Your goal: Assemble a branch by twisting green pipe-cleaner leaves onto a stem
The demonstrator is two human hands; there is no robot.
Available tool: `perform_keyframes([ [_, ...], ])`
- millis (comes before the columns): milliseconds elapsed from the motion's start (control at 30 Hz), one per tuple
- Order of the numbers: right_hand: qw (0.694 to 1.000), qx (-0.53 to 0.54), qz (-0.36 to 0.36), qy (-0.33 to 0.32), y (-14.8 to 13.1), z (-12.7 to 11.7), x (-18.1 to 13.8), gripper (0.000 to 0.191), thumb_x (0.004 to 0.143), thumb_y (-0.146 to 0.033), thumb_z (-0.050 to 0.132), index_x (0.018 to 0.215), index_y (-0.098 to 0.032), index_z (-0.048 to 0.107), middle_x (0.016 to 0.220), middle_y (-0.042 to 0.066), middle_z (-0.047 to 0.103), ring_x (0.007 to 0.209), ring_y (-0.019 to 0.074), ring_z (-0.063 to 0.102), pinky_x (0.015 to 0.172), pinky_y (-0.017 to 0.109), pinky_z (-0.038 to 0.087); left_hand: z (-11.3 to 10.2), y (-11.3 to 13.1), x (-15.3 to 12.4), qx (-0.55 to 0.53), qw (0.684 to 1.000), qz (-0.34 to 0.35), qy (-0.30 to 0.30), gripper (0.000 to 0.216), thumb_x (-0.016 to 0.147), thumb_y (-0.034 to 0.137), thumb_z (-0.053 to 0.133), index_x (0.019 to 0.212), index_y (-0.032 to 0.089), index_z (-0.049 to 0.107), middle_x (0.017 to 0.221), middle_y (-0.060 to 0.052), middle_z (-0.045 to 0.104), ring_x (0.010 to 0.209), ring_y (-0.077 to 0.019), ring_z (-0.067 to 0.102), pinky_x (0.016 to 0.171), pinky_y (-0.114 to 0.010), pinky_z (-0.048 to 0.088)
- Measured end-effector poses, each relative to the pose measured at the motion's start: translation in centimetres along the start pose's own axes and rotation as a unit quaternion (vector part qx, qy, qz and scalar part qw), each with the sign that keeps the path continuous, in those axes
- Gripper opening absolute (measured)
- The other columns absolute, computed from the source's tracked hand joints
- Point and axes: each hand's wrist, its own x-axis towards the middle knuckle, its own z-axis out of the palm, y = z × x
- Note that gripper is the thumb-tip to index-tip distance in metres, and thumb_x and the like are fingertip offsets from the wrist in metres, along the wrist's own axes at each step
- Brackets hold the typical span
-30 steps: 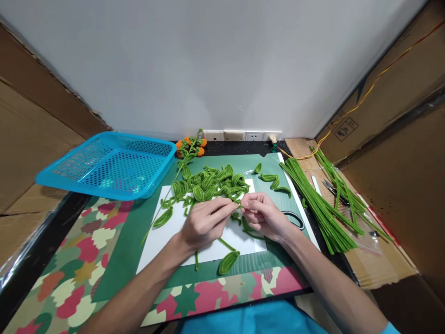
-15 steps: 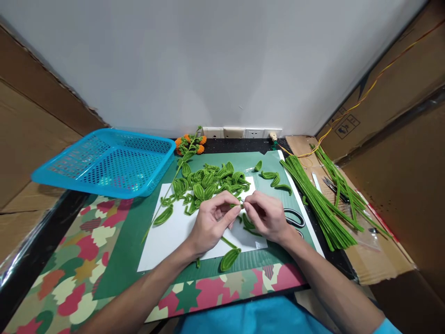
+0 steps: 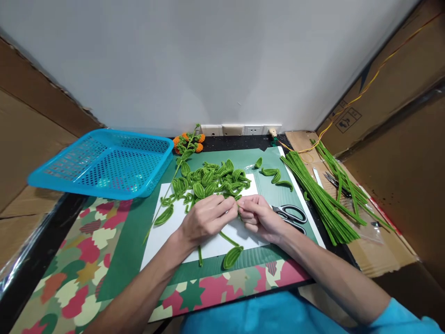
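Note:
My left hand (image 3: 210, 215) and my right hand (image 3: 259, 215) meet fingertip to fingertip over the white sheet (image 3: 208, 248). Both are closed in a pinch on a green pipe cleaner (image 3: 238, 197); only a scrap of it shows between them. From beneath my left hand a thin green stem runs down to a looped pipe-cleaner leaf (image 3: 232, 257); whether it joins the held piece is hidden. Just beyond my knuckles lies a heap of similar green leaves (image 3: 208, 178). Black-handled scissors (image 3: 295, 213) rest beside my right wrist.
A blue perforated basket (image 3: 104, 162) stands at the left. Behind the heap lies a stem with orange flowers (image 3: 189, 144). At the right are a bundle of green pipe cleaners (image 3: 320, 199) and dark pliers (image 3: 337, 183). A yellow cord (image 3: 325, 134) runs from the wall sockets (image 3: 253, 130).
My left hand has rolled over, its back now facing up, and my right hand has turned its curled fingers into view. More of the scissors shows. The heap has not moved.

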Motion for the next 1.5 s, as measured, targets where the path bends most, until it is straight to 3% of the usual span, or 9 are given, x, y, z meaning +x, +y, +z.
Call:
perform_keyframes([
  [167,0.976,-0.174,-0.125,0.046,-0.9,-0.5,-0.7,0.037,0.093,-0.053,0.074,0.082,-0.019,0.062,0.056,-0.009,0.044,0.042,0.0059,0.029,0.039,0.021,0.022,0.5,1.7,0.5,-0.192,0.946,-0.258,0.043,0.010,0.100,0.010,0.059,0.098,0.018,0.066,0.087,-0.005,0.065,0.079,-0.0159,0.062,0.070,-0.027,0.050],
  [400,0.641,-0.606,-0.467,0.067,-0.9,-2.2,-1.1,0.016,0.108,-0.020,0.052,0.097,-0.018,0.064,0.078,0.003,0.064,0.062,0.0124,0.054,0.056,0.027,0.038,0.9,2.9,1.3,-0.553,0.679,-0.482,0.025,0.017,0.100,0.035,0.068,0.097,0.018,0.065,0.062,0.004,0.055,0.051,-0.0099,0.051,0.047,-0.021,0.037],
  [500,0.588,-0.628,-0.504,0.070,-0.8,-2.5,-0.8,0.018,0.108,-0.017,0.050,0.094,-0.018,0.061,0.073,0.001,0.064,0.055,0.0110,0.052,0.052,0.026,0.035,1.3,2.8,1.1,-0.602,0.632,-0.488,0.016,0.021,0.098,0.036,0.072,0.097,0.017,0.065,0.061,0.004,0.055,0.050,-0.0096,0.052,0.046,-0.020,0.036],
  [633,0.620,-0.609,-0.488,0.077,-1.0,-2.2,-1.0,0.020,0.106,-0.017,0.050,0.089,-0.019,0.060,0.068,-0.001,0.061,0.053,0.0103,0.050,0.052,0.025,0.035,1.6,3.0,0.9,-0.621,0.614,-0.488,0.005,0.020,0.098,0.036,0.071,0.100,0.018,0.064,0.060,0.005,0.055,0.049,-0.0087,0.050,0.044,-0.019,0.033],
  [733,0.738,-0.531,-0.410,0.079,-0.8,-1.7,-1.3,0.021,0.104,-0.021,0.054,0.084,-0.020,0.060,0.064,-0.003,0.056,0.050,0.0092,0.045,0.050,0.023,0.035,1.6,3.1,1.0,-0.594,0.639,-0.489,0.012,0.018,0.099,0.035,0.070,0.102,0.018,0.065,0.059,0.005,0.054,0.049,-0.0094,0.049,0.046,-0.020,0.035],
  [867,0.910,-0.320,-0.245,0.098,0.2,-0.9,-1.1,0.032,0.101,-0.038,0.064,0.075,-0.020,0.058,0.058,-0.006,0.047,0.046,0.0076,0.037,0.044,0.022,0.029,1.2,3.0,0.9,-0.438,0.790,-0.427,0.046,0.008,0.099,0.025,0.069,0.095,0.018,0.068,0.080,-0.001,0.062,0.066,-0.0124,0.058,0.061,-0.025,0.048],
  [1033,0.962,-0.191,-0.160,0.108,1.2,-0.6,-0.1,0.043,0.098,-0.053,0.067,0.072,-0.020,0.056,0.054,-0.007,0.043,0.043,0.0067,0.030,0.042,0.022,0.023,1.1,2.2,0.6,-0.227,0.936,-0.265,0.045,0.017,0.099,0.007,0.058,0.099,0.017,0.072,0.093,-0.007,0.069,0.087,-0.0177,0.064,0.077,-0.030,0.052],
  [1133,0.950,-0.223,-0.183,0.118,0.6,-0.6,-0.1,0.041,0.100,-0.052,0.064,0.075,-0.021,0.056,0.061,-0.005,0.047,0.050,0.0082,0.035,0.047,0.023,0.029,1.0,2.0,0.9,-0.224,0.919,-0.324,0.035,0.012,0.099,0.013,0.062,0.097,0.017,0.073,0.089,-0.006,0.069,0.081,-0.0172,0.063,0.072,-0.029,0.051],
  [1500,0.801,-0.499,-0.320,0.086,-1.1,-1.4,-1.3,0.018,0.107,-0.028,0.051,0.094,-0.021,0.059,0.071,-0.004,0.052,0.057,0.0112,0.044,0.058,0.026,0.036,0.9,2.5,1.6,-0.527,0.681,-0.508,0.030,0.027,0.096,0.041,0.071,0.095,0.014,0.072,0.069,0.000,0.064,0.053,-0.0107,0.057,0.046,-0.021,0.043],
])
